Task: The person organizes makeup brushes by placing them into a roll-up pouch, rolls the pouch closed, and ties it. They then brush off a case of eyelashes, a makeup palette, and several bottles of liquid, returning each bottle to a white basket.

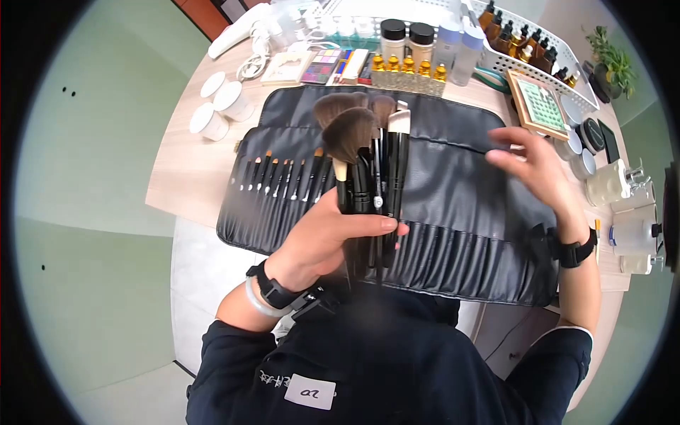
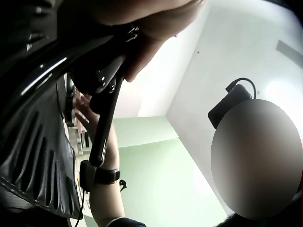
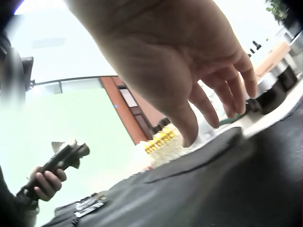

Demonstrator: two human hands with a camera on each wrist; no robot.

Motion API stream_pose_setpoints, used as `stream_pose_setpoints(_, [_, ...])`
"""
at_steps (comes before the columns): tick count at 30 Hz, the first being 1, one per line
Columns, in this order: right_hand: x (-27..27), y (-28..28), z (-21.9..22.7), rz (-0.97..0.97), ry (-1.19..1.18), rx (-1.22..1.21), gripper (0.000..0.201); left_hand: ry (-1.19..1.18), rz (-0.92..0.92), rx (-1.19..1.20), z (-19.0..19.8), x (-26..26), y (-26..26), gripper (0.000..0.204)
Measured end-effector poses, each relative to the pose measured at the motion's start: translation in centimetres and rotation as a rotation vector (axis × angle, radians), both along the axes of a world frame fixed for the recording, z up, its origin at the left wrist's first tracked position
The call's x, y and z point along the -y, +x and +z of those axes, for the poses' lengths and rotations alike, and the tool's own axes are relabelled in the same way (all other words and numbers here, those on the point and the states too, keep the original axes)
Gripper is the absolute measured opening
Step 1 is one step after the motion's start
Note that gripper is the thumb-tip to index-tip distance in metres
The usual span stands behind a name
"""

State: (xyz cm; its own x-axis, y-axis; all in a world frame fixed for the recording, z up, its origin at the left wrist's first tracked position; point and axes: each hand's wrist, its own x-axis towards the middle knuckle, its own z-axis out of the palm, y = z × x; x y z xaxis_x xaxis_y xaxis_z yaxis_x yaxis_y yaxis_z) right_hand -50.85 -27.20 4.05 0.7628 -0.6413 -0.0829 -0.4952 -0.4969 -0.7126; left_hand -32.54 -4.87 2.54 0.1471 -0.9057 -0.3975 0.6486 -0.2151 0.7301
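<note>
Upright in the head view, a bundle of makeup brushes (image 1: 361, 177) with black handles is gripped by the left hand (image 1: 319, 237), thumb across the handles. In the left wrist view the black handles (image 2: 105, 127) stick out past that hand (image 2: 156, 28). The right hand (image 1: 535, 166) hangs above the right part of the black brush roll (image 1: 453, 184), fingers apart and slightly bent, holding nothing. Its fingers (image 3: 227, 90) show in the right wrist view over the roll (image 3: 199, 179). A row of smaller brushes (image 1: 287, 177) lies in the roll's left slots.
White cups (image 1: 209, 120) stand at the left. Behind the roll are palettes (image 1: 322, 65), yellow-capped vials (image 1: 409, 65) and black-lidded jars (image 1: 393, 39). To the right are a framed green tray (image 1: 540, 103), pump bottles (image 1: 609, 180) and a basket of amber bottles (image 1: 524, 42).
</note>
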Motion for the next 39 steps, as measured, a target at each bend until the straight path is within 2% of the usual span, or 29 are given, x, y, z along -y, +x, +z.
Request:
stream_pose_setpoints(2, [-1.1,0.6,-1.1,0.258,0.409,0.293,0.043,0.009,-0.028,-0.007,0.2,1.7,-1.5,0.030])
stream_pose_setpoints(4, [-3.7,1.7,-0.8,0.307,0.903,0.404,0.039,0.025,-0.071,-0.027,0.2,2.9,-3.0,0.031])
stream_pose_setpoints(6, [-4.5,2.4,-1.7,0.402,1.138,0.349,0.036,0.019,-0.121,0.003,0.1,3.7,-4.3,0.033])
stream_pose_setpoints(8, [-5.4,3.3,-1.9,0.346,1.238,0.344,0.048,-0.002,-0.118,-0.025,0.0,4.1,-5.8,0.031])
stream_pose_setpoints(10, [-6.2,3.9,-2.6,0.243,1.323,0.410,0.049,-0.052,-0.123,-0.006,-1.4,4.0,-5.6,0.028])
stream_pose_setpoints(13, [-6.3,4.7,-2.9,0.158,1.303,0.288,0.047,-0.046,-0.124,-0.135,-1.8,4.2,-4.9,0.024])
stream_pose_setpoints(16, [-6.5,5.0,-3.4,0.095,1.231,0.262,0.043,-0.100,-0.157,-0.145,-2.6,4.5,-4.3,0.021])
stream_pose_setpoints(21, [-7.6,5.1,-2.5,-0.007,1.106,0.323,0.023,-0.087,-0.232,-0.179,-3.2,4.3,-3.3,0.017])
stream_pose_setpoints(25, [-8.7,5.4,-2.0,-0.086,1.081,0.392,0.020,-0.090,-0.224,-0.225,-2.8,2.9,-2.8,0.025])
stream_pose_setpoints(28, [-8.4,5.7,-1.8,-0.150,1.054,0.737,0.017,-0.102,-0.337,-0.173,-2.5,1.1,-2.5,0.039])
stream_pose_setpoints(30, [-7.9,6.4,-1.6,-0.236,1.008,0.881,0.018,-0.152,-0.458,-0.341,-3.8,0.1,-2.6,0.042])
stream_pose_setpoints(32, [-8.0,6.8,-1.4,-0.218,0.994,0.908,0.019,-0.174,-0.449,-0.357,-4.0,0.0,-2.9,0.045])
stream_pose_setpoints(34, [-8.7,6.9,-1.4,-0.137,0.970,0.840,0.020,-0.252,-0.318,-0.524,-4.0,0.4,-2.7,0.036])
stream_pose_setpoints(35, [-9.0,6.8,-1.1,-0.099,0.977,0.794,0.021,-0.189,-0.249,-0.432,-3.7,0.5,-3.0,0.035])
stream_pose_setpoints(36, [-9.1,7.0,-1.2,-0.074,0.976,0.803,0.023,-0.189,-0.249,-0.431,-3.9,0.5,-3.0,0.035])
stream_pose_setpoints(38, [-8.9,6.7,-1.1,-0.015,1.090,0.758,0.043,-0.221,-0.277,-0.384,-4.4,0.5,-2.9,0.034])
stream_pose_setpoints(39, [-8.9,6.6,-1.1,-0.016,1.093,0.763,0.043,-0.183,-0.255,-0.317,-3.7,0.4,-3.2,0.039])
